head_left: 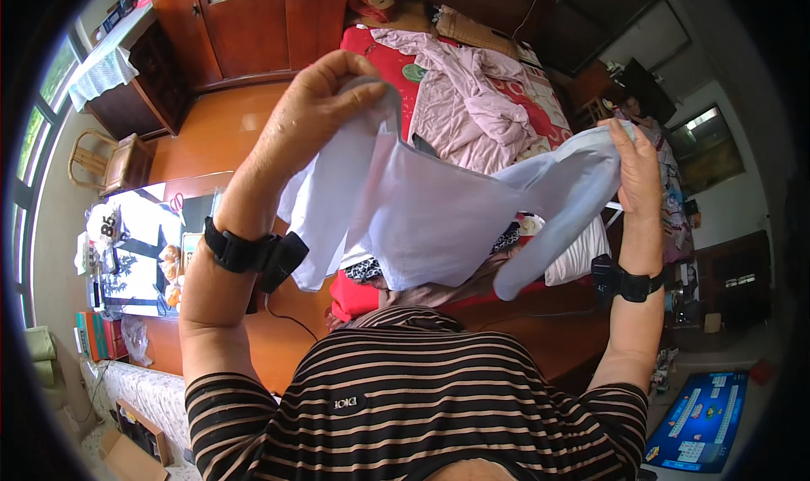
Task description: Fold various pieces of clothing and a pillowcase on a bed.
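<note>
Near the red-sheeted bed [363,42], a pale lavender cloth garment [447,215] is grasped by left hand [336,86] and right hand [639,164]; spreading seems underway, with even tension needed next.

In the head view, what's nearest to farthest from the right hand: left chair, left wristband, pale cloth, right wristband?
1. Pale cloth: in the right hand
2. Right wristband: same arm
3. Left wristband: other arm
4. Left chair: far left

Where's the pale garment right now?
In the head view, the pale garment is at the centre, held up between the left hand and right hand, before the bed.
</note>
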{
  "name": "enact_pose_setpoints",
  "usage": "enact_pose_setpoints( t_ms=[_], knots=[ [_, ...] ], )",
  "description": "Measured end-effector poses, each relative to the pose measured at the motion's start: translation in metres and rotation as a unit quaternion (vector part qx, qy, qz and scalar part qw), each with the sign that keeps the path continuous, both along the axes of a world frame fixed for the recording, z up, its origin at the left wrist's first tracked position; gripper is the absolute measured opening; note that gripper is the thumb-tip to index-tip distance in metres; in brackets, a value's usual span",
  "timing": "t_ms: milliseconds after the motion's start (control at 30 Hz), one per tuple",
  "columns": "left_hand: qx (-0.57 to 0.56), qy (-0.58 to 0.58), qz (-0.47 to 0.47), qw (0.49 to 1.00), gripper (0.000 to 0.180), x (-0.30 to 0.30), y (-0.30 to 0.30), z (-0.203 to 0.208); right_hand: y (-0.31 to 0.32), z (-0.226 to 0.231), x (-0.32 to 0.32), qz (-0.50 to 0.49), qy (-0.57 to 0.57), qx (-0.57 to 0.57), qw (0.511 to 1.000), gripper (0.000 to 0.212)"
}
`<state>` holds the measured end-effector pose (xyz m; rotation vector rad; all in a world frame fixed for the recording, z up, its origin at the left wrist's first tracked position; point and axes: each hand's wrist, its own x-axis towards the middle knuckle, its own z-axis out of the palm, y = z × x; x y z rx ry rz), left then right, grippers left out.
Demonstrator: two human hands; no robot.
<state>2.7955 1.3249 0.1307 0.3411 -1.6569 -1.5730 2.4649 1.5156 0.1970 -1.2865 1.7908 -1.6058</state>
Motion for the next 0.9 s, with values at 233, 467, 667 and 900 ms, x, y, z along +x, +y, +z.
enact_pose_setpoints(
  t_ms=[233, 467, 667, 900],
  knots=[
    [-0.025, -0.052, -0.053, 0.997, 0.015, -0.007, 0.027, -0.010, 0.001, 0.005, 0.052, 0.077, -0.006, 0.030, 0.997, 0.030],
    [-0.031, -0.104, -0.078, 0.991, 0.018, -0.023, 0.049, -0.019, -0.001, 0.000, 0.082, 0.112, -0.006, 0.019, 0.993, 0.028],
    [-0.069, 0.014, -0.137, 0.988, 0.021, -0.043, 0.060, -0.042, -0.011, -0.006, 0.125, 0.150, 0.112, 0.036, 0.982, 0.015],
    [-0.064, -0.096, -0.167, 0.979, 0.008, -0.021, 0.055, -0.048, -0.026, -0.020, 0.158, 0.173, 0.163, 0.019, 0.971, 0.017]
  ],
)
